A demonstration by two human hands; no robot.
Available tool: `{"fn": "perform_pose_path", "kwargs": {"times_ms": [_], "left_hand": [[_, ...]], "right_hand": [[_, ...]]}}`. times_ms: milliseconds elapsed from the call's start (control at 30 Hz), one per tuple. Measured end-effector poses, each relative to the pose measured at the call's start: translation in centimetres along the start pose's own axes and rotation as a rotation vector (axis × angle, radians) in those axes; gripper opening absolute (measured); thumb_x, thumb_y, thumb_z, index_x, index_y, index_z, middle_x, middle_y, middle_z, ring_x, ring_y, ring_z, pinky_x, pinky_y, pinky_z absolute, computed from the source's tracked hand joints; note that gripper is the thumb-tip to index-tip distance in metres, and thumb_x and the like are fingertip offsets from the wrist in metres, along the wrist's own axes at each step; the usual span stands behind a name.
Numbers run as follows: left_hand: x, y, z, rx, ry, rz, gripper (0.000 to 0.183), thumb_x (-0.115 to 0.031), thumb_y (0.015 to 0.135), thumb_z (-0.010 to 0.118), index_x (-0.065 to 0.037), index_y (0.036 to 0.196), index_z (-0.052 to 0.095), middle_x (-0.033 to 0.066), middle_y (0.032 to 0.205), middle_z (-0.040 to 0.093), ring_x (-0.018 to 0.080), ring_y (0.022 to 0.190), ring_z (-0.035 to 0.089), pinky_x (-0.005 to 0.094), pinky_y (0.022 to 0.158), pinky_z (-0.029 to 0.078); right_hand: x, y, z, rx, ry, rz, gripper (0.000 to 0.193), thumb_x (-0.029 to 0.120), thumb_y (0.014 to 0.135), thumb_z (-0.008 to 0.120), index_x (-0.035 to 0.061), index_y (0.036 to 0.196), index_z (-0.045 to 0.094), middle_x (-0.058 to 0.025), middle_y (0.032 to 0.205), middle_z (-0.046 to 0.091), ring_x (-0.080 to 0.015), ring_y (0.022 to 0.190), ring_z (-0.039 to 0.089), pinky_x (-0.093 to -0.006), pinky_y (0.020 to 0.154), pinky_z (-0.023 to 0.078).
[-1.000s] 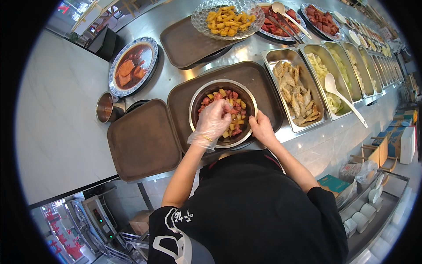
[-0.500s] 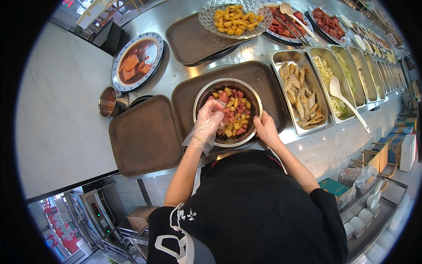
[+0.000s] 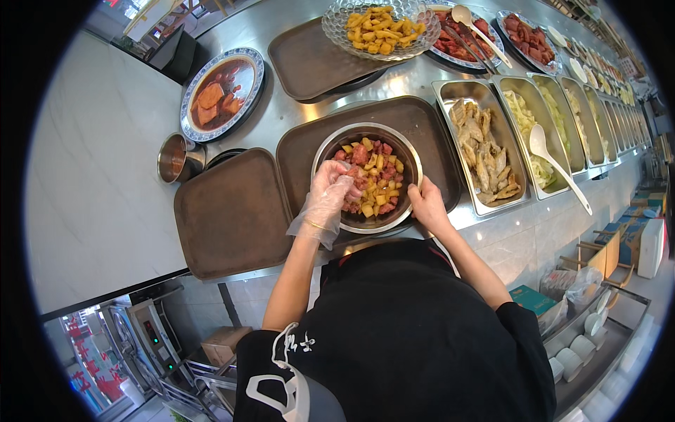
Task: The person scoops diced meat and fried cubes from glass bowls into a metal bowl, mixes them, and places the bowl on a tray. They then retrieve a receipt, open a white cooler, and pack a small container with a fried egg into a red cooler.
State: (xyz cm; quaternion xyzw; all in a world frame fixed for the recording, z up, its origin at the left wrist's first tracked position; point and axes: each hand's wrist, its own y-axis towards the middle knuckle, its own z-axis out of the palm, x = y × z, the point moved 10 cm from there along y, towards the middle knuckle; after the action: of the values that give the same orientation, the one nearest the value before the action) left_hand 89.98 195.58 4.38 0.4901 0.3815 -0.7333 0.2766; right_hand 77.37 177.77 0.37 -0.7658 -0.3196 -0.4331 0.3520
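The round, silver-rimmed metal bowl (image 3: pixel 412 165) with a dark, shiny inside sat upright, its mouth facing up, over the brown rectangular tray with rounded corners (image 3: pixel 430 141). Glossy yellow cut chunks (image 3: pixel 368 209) and moist reddish-pink lumps (image 3: pixel 361 154) lay loosely mixed across its bottom, well below the rim, leaving the inner wall bare toward the right.

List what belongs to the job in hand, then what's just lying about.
In the job: gloved left hand at the food; right hand gripping the bowl; tray beneath.
Seemingly idle: other trays, cup, glass dish, plates, pans, spoons.
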Motion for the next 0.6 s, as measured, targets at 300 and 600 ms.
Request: {"fn": "perform_pose_path", "kwargs": {"times_ms": [300, 600], "left_hand": [[-0.7, -0.9, 0.9, 0.066, -0.198, -0.043, 0.017, -0.001, 0.082, 0.055, -0.003, 0.098, 0.052, 0.0126, 0.111, 0.054, 0.0164, 0.077, 0.062, 0.0311, 0.076, 0.053], [0.8, -0.7, 0.0, 0.115, -0.207, -0.106, 0.026, 0.0, 0.079, 0.058, -0.005, 0.105, 0.059, 0.0067, 0.108, 0.06, 0.0124, 0.073, 0.062, 0.0223, 0.065, 0.046]], "right_hand": [[0.0, 0.0, 0.1, 0.003, 0.022, 0.003, 0.028, 0.018, 0.086, 0.047, -0.0058, 0.097, 0.054, -0.0256, 0.083, 0.062, -0.0393, 0.083, 0.062, -0.0425, 0.074, 0.047], [0.5, -0.2, 0.0, 0.021, 0.012, 0.005, 0.028, 0.019, 0.086, 0.047, -0.0063, 0.096, 0.054, -0.0255, 0.084, 0.062, -0.0384, 0.083, 0.062, -0.0413, 0.075, 0.047]]}}
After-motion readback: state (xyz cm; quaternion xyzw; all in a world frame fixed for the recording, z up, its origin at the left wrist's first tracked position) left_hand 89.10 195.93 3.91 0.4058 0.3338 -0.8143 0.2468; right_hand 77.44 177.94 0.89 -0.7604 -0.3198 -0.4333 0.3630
